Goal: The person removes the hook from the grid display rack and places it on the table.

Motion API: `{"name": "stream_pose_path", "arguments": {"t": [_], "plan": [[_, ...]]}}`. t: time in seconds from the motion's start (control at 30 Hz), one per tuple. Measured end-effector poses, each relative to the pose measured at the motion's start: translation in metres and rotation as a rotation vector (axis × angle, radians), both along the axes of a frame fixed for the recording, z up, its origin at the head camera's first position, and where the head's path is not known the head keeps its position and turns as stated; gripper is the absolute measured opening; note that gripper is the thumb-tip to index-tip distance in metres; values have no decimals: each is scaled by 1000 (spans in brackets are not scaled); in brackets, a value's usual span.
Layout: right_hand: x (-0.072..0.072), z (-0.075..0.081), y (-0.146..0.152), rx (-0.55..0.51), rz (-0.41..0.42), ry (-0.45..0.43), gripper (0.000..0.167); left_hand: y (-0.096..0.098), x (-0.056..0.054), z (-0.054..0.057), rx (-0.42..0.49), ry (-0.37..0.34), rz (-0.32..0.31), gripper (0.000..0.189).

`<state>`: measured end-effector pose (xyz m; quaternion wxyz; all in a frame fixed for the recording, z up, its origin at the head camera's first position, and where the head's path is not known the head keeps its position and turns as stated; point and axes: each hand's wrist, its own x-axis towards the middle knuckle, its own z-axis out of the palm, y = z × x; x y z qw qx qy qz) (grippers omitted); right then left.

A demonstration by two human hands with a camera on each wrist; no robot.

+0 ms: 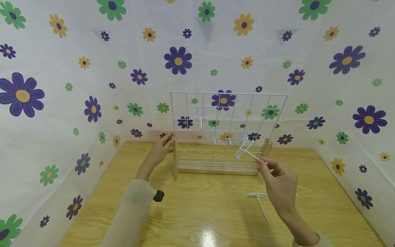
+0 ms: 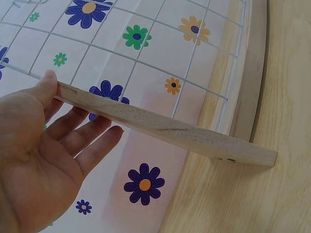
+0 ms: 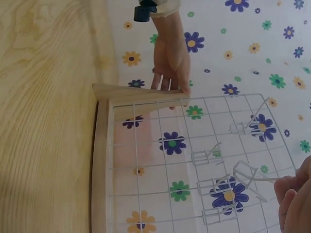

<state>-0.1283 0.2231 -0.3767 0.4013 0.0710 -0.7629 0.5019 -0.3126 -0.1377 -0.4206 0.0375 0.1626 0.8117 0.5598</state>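
My left hand (image 1: 158, 151) holds the top of the left wooden post (image 1: 175, 161) of a wire grid rack (image 1: 228, 93). The left wrist view shows its thumb on one side of the post (image 2: 160, 124) and fingers on the other. Between thumb and fingers, my right hand (image 1: 280, 185) pinches the stem of a white wire hook (image 1: 243, 150). The hook's looped end points to the grid and overlaps it in the head view. Several similar hooks hang on the grid, one of them (image 1: 201, 120) higher and further left than the others.
On the table (image 1: 197, 202), a loose white hook (image 1: 258, 195) lies below the right hand, which partly covers another white wire piece. The rack's wooden base bar (image 1: 216, 170) runs along the table. Flower-patterned sheeting (image 1: 148, 61) surrounds the back and sides.
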Motion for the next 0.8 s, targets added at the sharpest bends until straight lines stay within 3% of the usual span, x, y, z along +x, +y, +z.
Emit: {"name": "stream_pose_path", "arguments": {"t": [0.3,0.8], "plan": [[7,-12,3,-14,-25,-41,9,1,1,1,-6,19,-2,58],[19,-32,3,-35,-93,-196,4,0,1,0,-1,10,-8,58]]}}
